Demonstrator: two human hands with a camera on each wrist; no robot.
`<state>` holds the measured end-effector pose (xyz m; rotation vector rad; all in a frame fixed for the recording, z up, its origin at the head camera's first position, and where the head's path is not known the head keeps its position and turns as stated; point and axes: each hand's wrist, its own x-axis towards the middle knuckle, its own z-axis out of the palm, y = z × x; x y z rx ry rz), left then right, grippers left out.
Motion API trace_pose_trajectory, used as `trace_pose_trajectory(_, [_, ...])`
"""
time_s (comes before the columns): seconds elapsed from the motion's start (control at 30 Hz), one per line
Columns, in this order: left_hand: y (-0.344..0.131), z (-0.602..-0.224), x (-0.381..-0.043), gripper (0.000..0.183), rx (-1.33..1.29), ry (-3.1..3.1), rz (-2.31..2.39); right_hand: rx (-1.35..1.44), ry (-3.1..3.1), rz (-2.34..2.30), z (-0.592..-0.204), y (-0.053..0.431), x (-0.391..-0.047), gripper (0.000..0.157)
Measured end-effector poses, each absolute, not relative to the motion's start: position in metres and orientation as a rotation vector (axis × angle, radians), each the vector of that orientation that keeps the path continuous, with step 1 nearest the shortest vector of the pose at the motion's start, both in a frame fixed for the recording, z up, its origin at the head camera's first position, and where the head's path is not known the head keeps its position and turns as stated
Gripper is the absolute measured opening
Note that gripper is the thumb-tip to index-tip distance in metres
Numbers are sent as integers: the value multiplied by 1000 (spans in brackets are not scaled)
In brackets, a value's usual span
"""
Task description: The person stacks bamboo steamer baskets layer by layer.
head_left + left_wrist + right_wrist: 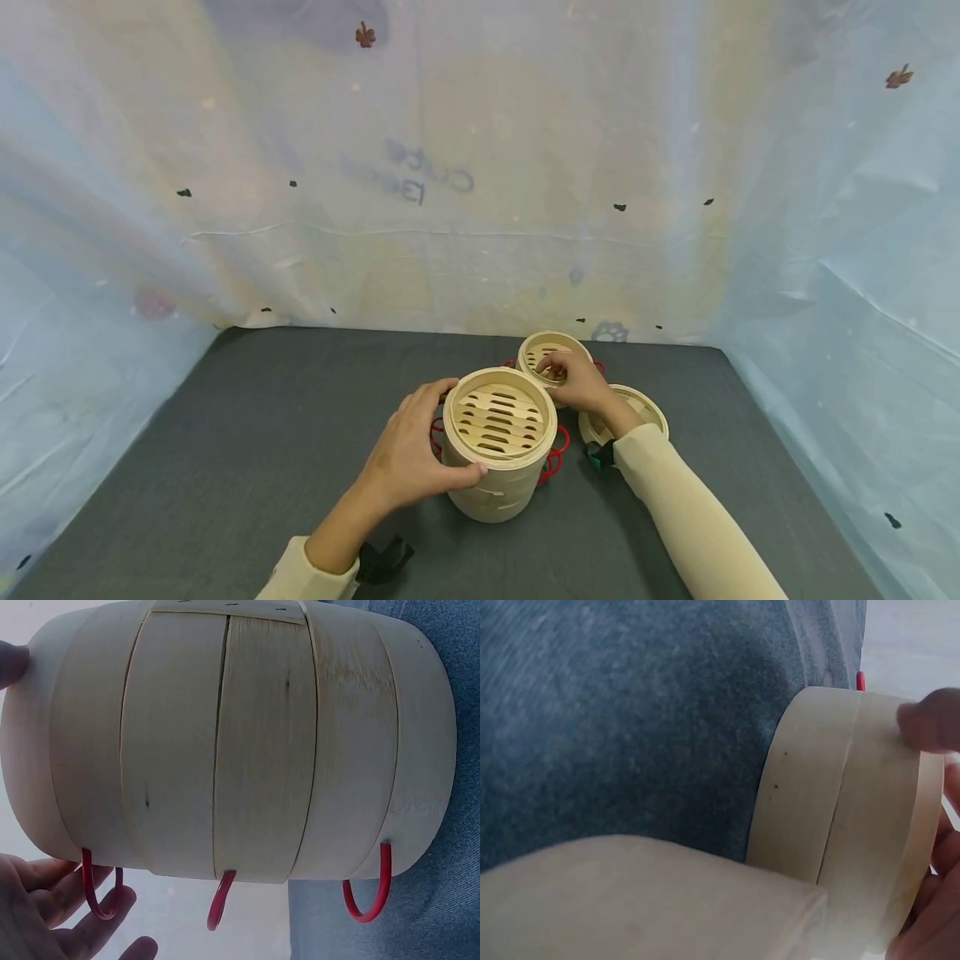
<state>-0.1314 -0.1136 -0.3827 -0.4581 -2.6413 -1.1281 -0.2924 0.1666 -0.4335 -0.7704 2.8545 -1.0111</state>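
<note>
A tall stack of bamboo steamer baskets (pixel 491 493) stands near the middle of the table, its slatted top tier facing up. My left hand (pixel 408 454) grips this stack from the left, thumb at the near rim and fingers round the far side. In the left wrist view, red loops (pixel 381 889) stick out from the stacked tiers. Behind and to the right is a shorter bamboo steamer (pixel 553 335) of two tiers. My right hand (pixel 579 385) pinches its near rim, thumb on the outer wall and fingers over the inside. Below that wrist lies another round bamboo piece (pixel 657 410), partly hidden.
Dark grey cloth (pixel 262 450) covers the table. Pale plastic sheeting (pixel 487 275) hangs along the back and both sides. Black bands show at both wrists, beside the cream sleeves (pixel 693 521).
</note>
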Motion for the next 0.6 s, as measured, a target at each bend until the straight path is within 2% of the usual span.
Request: trace_pose_trajectory(0.6, [-116,-388,-135,102,-556,-2570,-1237,-737,2902,-954,-430,165,-286,21])
